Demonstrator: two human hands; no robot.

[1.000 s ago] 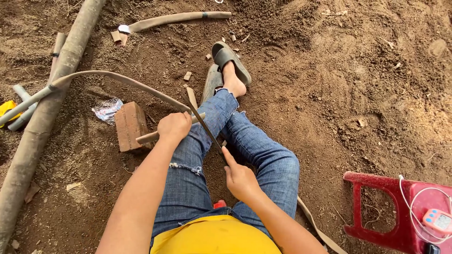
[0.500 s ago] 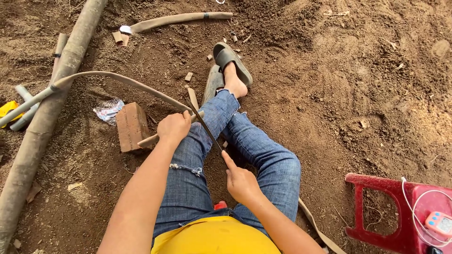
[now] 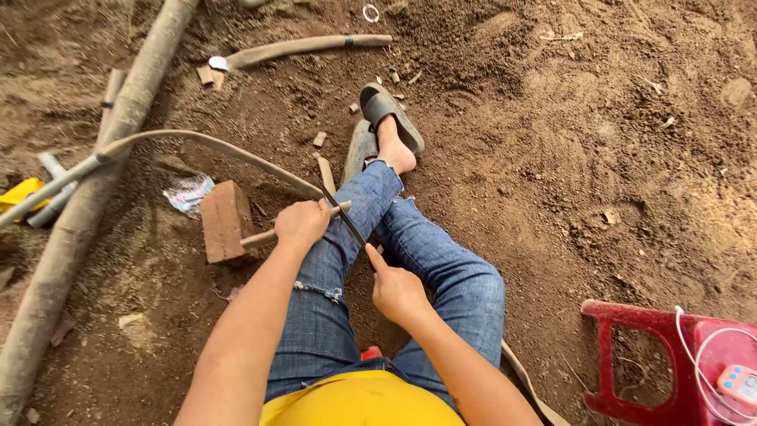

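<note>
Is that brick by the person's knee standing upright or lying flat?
Lying flat. The brick rests on a broad face on the dirt, and the stick held by the left hand lies across its edge.

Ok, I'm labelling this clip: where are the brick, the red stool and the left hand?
brick [image 3: 223, 221], head view, top face.
red stool [image 3: 643, 319], head view, near rim.
left hand [image 3: 301, 224], head view, back of hand.

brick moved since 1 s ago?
No. The brick lies at the same spot beside the crumpled wrapper and under the stick's end; the slight shift in frame matches the whole view's.
</note>
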